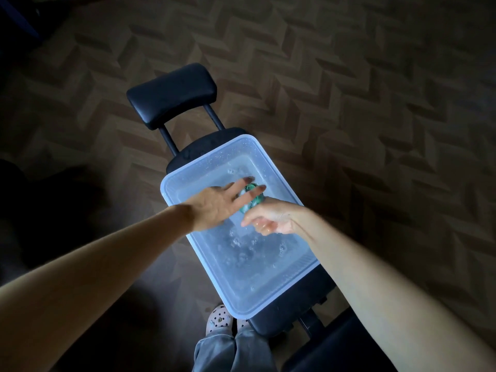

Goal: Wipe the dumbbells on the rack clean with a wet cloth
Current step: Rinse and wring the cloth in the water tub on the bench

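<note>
Two grips are sharing one job: my left grip, fingers straight and spread, is lying over the balled green cloth, which is poking out just beyond my right grip, curling round its near end above the water-filled tub.

Brown herringbone-pattern floor, black padded bench on dark metal bars, dim light (corners nearly black)

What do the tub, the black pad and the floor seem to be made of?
Tub: smooth translucent plastic, judging by its milky walls that let light through. Pad: black vinyl or leather over padding, judging by its soft sheen and rounded edges. Floor: matte herringbone with a wood look; real wood or laminate cannot be told.
</note>
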